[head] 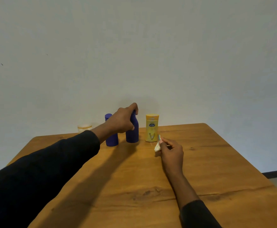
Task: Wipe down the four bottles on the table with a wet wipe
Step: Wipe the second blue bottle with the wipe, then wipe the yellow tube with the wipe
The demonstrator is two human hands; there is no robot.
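**We steady a purple bottle, wipe at the ready**

Just above the middle of the frame, our left hand (123, 120) closes around the neck and shoulder of a purple bottle (132, 132) standing upright on the wooden table (200, 162). A second purple bottle (111, 139) stands just to its left, partly behind our wrist, and a yellow bottle (152, 128) to its right. A pale jar (84, 127) sits farther left by the wall. Our right hand (171, 153), right of centre, pinches a crumpled wet wipe (157, 146) near the yellow bottle's base. We judge the bottles light, rigid and smooth, likely slick once damp, so a grip at the narrow neck looks safest.
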